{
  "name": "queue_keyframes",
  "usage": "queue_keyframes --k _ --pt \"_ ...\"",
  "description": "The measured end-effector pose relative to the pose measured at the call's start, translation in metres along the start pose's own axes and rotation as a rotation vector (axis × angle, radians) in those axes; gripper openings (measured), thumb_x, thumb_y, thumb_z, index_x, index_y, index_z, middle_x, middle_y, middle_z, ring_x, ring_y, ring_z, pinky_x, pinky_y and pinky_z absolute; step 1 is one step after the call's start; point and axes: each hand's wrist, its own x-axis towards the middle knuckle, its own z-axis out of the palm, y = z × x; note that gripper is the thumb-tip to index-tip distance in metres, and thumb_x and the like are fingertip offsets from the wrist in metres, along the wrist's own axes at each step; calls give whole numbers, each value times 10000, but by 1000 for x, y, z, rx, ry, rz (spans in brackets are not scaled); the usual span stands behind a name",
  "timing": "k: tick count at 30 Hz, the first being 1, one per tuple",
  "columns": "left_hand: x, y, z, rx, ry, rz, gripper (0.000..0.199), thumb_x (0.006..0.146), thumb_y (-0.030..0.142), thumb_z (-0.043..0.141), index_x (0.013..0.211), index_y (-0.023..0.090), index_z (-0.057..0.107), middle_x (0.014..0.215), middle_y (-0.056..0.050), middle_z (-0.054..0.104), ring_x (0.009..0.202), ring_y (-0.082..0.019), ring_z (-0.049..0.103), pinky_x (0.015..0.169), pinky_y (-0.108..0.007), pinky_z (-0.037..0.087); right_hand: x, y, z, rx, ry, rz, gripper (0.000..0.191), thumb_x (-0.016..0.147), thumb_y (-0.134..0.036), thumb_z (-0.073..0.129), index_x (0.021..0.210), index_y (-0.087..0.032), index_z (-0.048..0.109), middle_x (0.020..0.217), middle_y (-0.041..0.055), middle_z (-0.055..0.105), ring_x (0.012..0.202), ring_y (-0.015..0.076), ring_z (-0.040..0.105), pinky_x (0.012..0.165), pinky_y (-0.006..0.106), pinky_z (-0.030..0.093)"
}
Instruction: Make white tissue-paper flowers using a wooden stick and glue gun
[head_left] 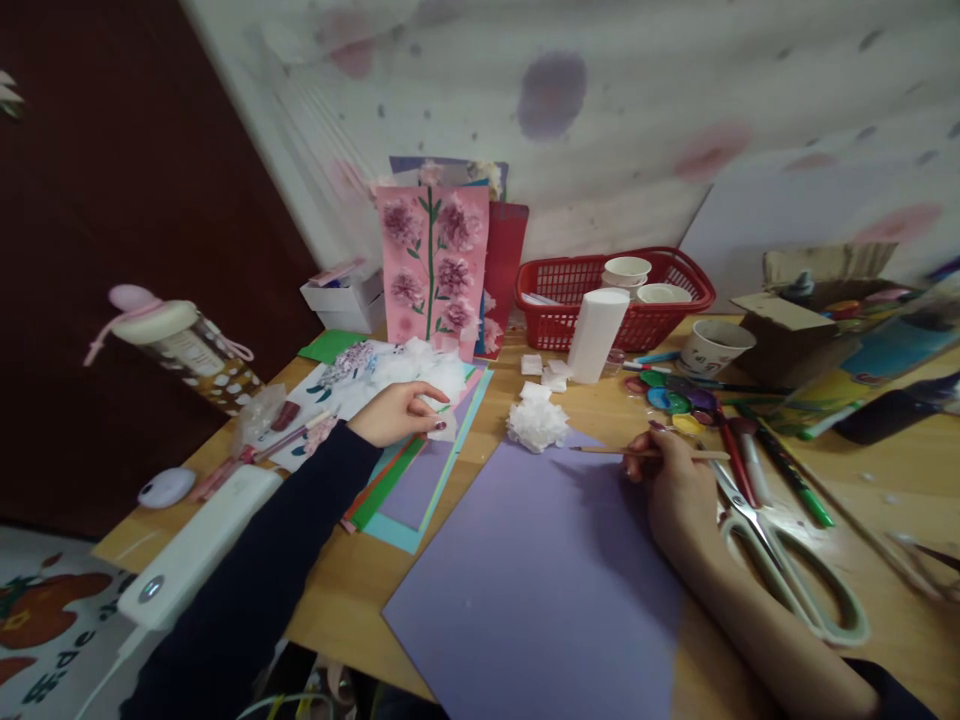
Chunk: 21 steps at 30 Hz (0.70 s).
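Observation:
My left hand (397, 412) hovers over the stacked coloured paper (435, 470), thumb and fingers pinching a small white piece of tissue paper (442, 428). Between the fingers of my right hand (675, 490) lies a thin wooden pencil (604, 450), its dark tip pointing left over a purple sheet of paper (525, 570). Just beyond that tip rests a fluffy white paper flower (538, 422) at the sheet's far edge. Small white folded paper squares (555, 375) lie behind the flower. Scissors (780, 560) with pale handles lie beside my right wrist.
A pink flower picture (435, 265) leans at the back. Beside it are a red basket (570, 318) with cups, a white roll (598, 335), a paper cup (716, 350), paint pots (667, 400) and markers. A bottle (180, 345) and white device (199, 545) are at left.

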Motion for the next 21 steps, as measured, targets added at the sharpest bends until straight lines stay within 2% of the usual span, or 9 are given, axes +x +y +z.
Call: queue_keyframes --k 2,4,6,8,10,12,14,18,21 --pt "0 -1 -4 43 -47 -3 307 672 297 663 940 148 644 558 26 633 519 -137 582 561 -247 451 -1 -1 0 2 3 8 274 728 -410 541 543 -207 544 406 -21 487 413 125 421 451 280 293" --pt "0 -2 -10 117 -7 29 253 657 297 664 868 156 673 648 -6 675 560 -143 585 576 -252 451 -1 -1 0 -1 3 16 273 726 -408 542 542 -206 546 406 -20 490 414 122 419 448 276 293" --pt "-1 -3 -20 246 143 81 214 635 278 674 821 172 690 787 -31 715 611 -145 588 623 -258 457 -1 -1 0 -11 2 15 279 726 -409 534 536 -205 542 399 -19 488 415 119 422 451 273 296" --pt "-4 -4 -34 370 352 115 202 637 271 667 815 183 702 819 -29 718 615 -144 573 632 -254 448 0 0 0 -33 8 16 282 728 -415 528 542 -204 543 398 -18 490 414 118 423 448 273 289" --pt "-8 -6 -50 421 541 103 216 667 296 639 833 177 710 720 -22 698 594 -147 563 602 -245 428 0 0 -1 -48 5 20 281 725 -420 528 546 -203 541 399 -17 492 411 119 424 444 273 284" --pt "-11 -11 -64 435 655 33 261 712 353 604 851 162 714 590 -12 656 559 -157 558 570 -244 411 -1 0 -1 -50 0 29 286 727 -428 526 552 -202 540 399 -18 492 410 117 425 445 271 288" --pt "-12 -16 -74 471 685 -42 287 728 371 584 861 158 724 557 -13 649 562 -170 576 567 -250 411 -1 1 -1 -38 9 29 284 727 -426 531 555 -200 537 398 -24 487 411 113 423 444 265 291" --pt "-8 -27 -82 647 622 -41 229 658 249 621 840 188 746 831 -34 741 752 -206 644 677 -264 461 -2 1 -2 23 43 43 261 715 -413 562 572 -196 542 415 -37 489 416 101 428 439 254 297" --pt "-8 -33 -87 698 605 -70 292 661 150 569 901 186 732 886 -32 750 827 -210 665 758 -270 481 -1 -1 -2 95 81 75 247 674 -421 583 567 -204 531 402 -47 467 408 102 443 435 251 315"
